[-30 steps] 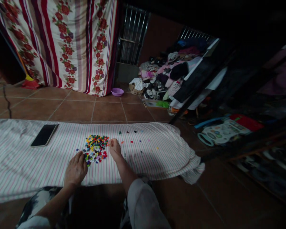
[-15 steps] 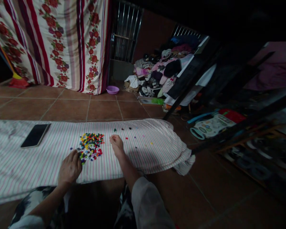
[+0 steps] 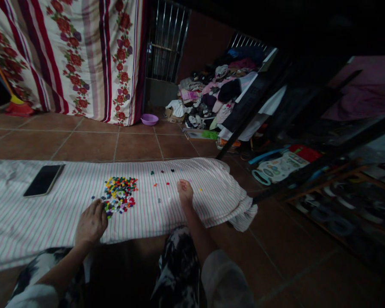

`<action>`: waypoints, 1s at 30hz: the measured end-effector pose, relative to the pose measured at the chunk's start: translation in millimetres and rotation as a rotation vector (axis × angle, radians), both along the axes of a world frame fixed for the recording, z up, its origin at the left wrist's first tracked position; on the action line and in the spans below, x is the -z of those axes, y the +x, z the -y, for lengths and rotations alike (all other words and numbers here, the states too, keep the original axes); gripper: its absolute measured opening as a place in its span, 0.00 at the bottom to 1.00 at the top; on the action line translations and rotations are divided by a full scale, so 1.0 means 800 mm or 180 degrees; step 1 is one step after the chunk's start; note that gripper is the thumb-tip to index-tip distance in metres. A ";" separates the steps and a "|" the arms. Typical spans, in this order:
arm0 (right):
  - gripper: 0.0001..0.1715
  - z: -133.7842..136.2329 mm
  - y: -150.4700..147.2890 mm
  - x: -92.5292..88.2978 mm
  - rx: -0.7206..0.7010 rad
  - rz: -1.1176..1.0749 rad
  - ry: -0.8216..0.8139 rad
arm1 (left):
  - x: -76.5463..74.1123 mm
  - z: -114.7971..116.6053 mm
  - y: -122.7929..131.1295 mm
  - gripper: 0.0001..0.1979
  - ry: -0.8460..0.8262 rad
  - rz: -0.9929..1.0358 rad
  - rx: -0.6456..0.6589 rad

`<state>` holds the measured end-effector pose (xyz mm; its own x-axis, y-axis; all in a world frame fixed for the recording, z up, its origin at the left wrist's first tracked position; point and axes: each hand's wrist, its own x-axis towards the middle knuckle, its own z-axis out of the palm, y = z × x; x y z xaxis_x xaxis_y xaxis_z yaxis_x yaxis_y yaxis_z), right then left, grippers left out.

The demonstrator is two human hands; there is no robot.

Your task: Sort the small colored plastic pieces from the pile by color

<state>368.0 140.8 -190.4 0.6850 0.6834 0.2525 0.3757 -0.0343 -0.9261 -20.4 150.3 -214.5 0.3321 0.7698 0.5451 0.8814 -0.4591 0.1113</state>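
- Rightward is where the right hand (image 3: 185, 192) has gone since half a second ago: it was just beside the pile of coloured pieces (image 3: 120, 194) and now sits well apart from it, out among the loose pieces (image 3: 162, 171). The left hand has hardly shifted.
- Striped cloth (image 3: 51, 214): spread flat on the tiled floor (image 3: 137, 147), it carries everything, with a phone (image 3: 43, 180) lying far to the left. It looks soft and thin, so a push on it would likely wrinkle it and roll the pieces.
- Left hand (image 3: 91, 222): it lies palm down, with an open, relaxed grip and fingertips touching the near left edge of the pile. It holds nothing that shows.
- Right hand: the fingers are bunched and pointing down at the cloth. Whether that grip pinches a piece I cannot tell, as the fingertips are hidden.
- Pile of coloured pieces: it lies mid-cloth in a shallow heap, probably light and hard. It is likely to scatter at a sweep, so it is better raked from the edge.
- Loose pieces: these are tiny and dotted between pile and right hand. Each probably needs a two-fingertip pinch from above, and they would slip easily.
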 end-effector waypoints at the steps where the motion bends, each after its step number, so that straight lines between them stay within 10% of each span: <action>1: 0.18 0.008 0.015 0.001 0.0171 0.0015 0.0042 | -0.001 0.001 0.001 0.17 -0.0007 0.0029 0.0014; 10: 0.18 0.058 0.092 0.024 0.0840 0.0946 -0.0709 | -0.002 0.000 0.001 0.18 -0.0036 0.0044 0.0026; 30: 0.17 0.068 0.087 0.046 0.0507 0.1521 -0.0629 | -0.001 0.002 0.002 0.17 -0.0124 0.0124 -0.0075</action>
<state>437.5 86.8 -227.2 0.6243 0.6465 0.4385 0.7294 -0.2814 -0.6236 -18.6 148.9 -213.9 0.2927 0.7980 0.5268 0.8866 -0.4328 0.1630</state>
